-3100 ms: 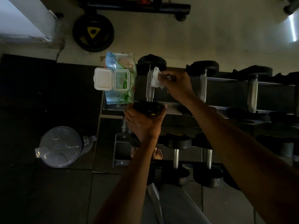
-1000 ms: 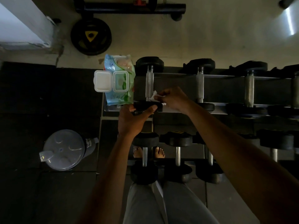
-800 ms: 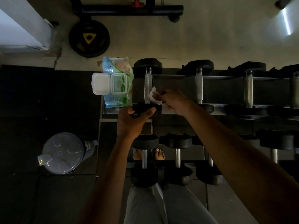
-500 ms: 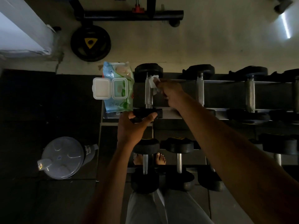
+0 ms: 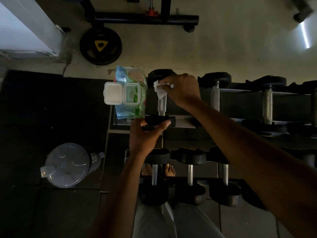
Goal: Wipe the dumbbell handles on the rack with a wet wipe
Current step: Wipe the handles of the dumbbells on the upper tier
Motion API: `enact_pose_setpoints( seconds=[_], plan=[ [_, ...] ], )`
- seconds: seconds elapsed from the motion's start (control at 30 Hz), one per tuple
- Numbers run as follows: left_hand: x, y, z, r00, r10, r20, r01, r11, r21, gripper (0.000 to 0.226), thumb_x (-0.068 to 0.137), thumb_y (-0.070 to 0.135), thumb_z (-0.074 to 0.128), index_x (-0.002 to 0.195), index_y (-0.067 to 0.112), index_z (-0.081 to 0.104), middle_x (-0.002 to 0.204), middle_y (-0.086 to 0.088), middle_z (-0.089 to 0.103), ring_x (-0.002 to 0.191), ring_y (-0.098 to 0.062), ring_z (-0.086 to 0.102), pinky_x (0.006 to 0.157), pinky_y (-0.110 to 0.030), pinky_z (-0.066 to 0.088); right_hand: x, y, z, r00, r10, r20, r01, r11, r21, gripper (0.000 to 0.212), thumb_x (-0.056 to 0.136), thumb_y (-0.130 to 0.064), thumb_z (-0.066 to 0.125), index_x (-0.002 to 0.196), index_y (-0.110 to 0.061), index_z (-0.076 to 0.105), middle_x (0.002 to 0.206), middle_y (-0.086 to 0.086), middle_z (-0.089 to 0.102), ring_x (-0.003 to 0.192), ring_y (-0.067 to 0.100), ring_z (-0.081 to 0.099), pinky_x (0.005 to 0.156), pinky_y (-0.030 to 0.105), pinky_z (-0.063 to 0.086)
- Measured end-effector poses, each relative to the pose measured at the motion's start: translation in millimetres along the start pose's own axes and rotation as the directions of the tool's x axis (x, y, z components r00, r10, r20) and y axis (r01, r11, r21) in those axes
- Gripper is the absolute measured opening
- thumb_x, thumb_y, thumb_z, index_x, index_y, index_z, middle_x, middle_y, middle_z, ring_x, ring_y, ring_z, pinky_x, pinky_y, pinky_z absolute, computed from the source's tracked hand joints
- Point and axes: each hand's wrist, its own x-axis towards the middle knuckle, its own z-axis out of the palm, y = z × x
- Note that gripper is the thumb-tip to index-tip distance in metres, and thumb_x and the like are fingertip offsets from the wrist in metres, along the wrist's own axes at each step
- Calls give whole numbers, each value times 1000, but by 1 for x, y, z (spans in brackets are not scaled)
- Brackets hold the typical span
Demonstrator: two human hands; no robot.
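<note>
A dumbbell with a silver knurled handle (image 5: 162, 105) lies at the left end of the rack's top shelf (image 5: 185, 121). My right hand (image 5: 182, 90) holds a white wet wipe (image 5: 159, 89) wrapped round the far end of that handle, next to the far black weight head. My left hand (image 5: 145, 135) grips the near black weight head (image 5: 159, 121) of the same dumbbell. Two more silver handles (image 5: 215, 98) stand further right on the top shelf.
An open pack of wet wipes (image 5: 130, 92) with its white lid flipped left lies at the rack's left end. A lower shelf carries several dumbbells (image 5: 188, 167). A lidded grey bin (image 5: 66, 164) stands on the floor left. A weight plate (image 5: 100, 46) leans at the wall.
My right hand has slid the wipe along the handle from its near end up to the far end. My left hand has stayed on the near weight head.
</note>
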Motion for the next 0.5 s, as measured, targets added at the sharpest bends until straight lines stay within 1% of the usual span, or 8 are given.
enact_pose_setpoints(
  seconds=[0.03,0.1,0.17,0.2,0.27,0.33,0.4,0.5],
  plan=[
    [-2,1,1,1000,3,-9,-3,1000,-4,77,61,90,81,114,35,73,116,15,74,111,1,66,88,-28,55,5,-2,-1,998,-59,31,61,994,-90,28,98,-53,57,111,-37,76,92,-6,78,74,12,70,71,28,55],
    [-7,3,4,998,21,-51,-21,1000,-8,71,64,85,83,112,34,73,117,15,72,111,1,65,86,-26,55,15,-6,0,985,-139,101,157,966,-206,31,100,-52,51,106,-35,77,88,-3,75,73,16,68,68,27,48],
    [-11,3,5,994,33,-101,-36,999,-28,67,66,77,85,112,30,69,119,12,69,111,-1,62,84,-24,52,21,-10,1,965,-196,173,238,934,-267,32,100,-50,50,101,-31,76,86,-2,73,75,19,68,69,29,50],
    [-11,2,5,994,31,-108,-36,998,-45,69,66,76,84,113,29,67,120,11,68,111,-2,63,86,-26,54,24,-13,0,954,-216,206,269,922,-280,30,99,-49,53,101,-30,75,87,-1,73,77,21,69,71,31,52],
    [-9,-3,3,996,35,-86,-41,996,-73,72,66,80,84,114,30,66,120,11,69,112,-6,65,93,-36,59,30,-19,-4,937,-222,270,296,915,-275,25,98,-45,58,106,-29,75,92,0,74,84,22,70,75,32,51],
    [-7,-8,-1,998,45,-51,-49,996,-69,63,67,82,81,109,38,65,119,13,69,112,-9,67,94,-42,60,35,-22,-7,920,-209,331,301,919,-255,23,98,-42,61,112,-30,74,100,-1,75,89,21,70,76,31,46],
    [-6,-9,-3,998,49,-39,-51,997,-50,50,72,77,82,102,43,62,119,12,68,111,-10,67,93,-41,60,36,-25,-8,882,-206,424,325,917,-231,22,97,-41,63,115,-32,74,106,-4,75,93,18,69,77,30,45],
    [-6,-5,-3,998,55,-39,-57,997,-56,38,79,61,87,97,43,60,113,16,67,106,-5,67,87,-33,58,31,-28,-10,796,-196,572,355,917,-180,24,97,-38,66,117,-32,75,111,-5,76,100,18,68,78,27,42]
  ],
)
